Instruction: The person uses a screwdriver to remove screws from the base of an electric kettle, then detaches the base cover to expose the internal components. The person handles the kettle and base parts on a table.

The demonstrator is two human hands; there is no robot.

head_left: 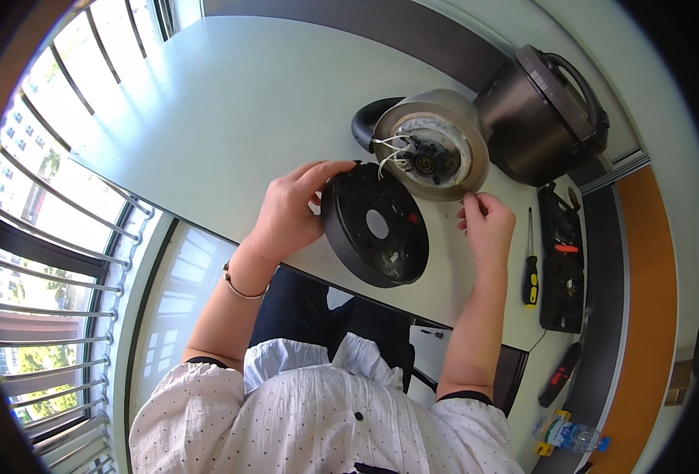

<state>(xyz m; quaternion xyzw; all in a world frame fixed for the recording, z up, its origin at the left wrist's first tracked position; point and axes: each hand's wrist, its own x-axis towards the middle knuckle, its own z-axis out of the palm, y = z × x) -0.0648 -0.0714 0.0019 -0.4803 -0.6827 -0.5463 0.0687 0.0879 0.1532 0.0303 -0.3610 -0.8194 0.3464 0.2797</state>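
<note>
- Dotted blouse (310, 426) lies nearest, below the fingers of both hands.
- Left hand (293, 204) grips the black base (375, 251) by its rim, index finger stretched along the upper edge. Just right of these fingers, the base tilts with its hollow side in view, probably so its inside can be seen.
- White wires (391, 142) reach from the kettle (458, 142) toward the base, beyond the left fingertips. Whether they are fastened there I cannot tell; their short length may explain why the two parts sit so close.
- Right hand (490, 225) has its fingertips drawn together at the kettle's lower rim, perhaps steadying it; whether they pinch anything I cannot tell.
- Kettle lies sideways just beyond those fingertips, underside toward the person, seemingly to expose its fittings.
- Screwdriver (530, 284) and tool tray (559, 304) lie right of the right fingers, presumably for easy reach.
</note>
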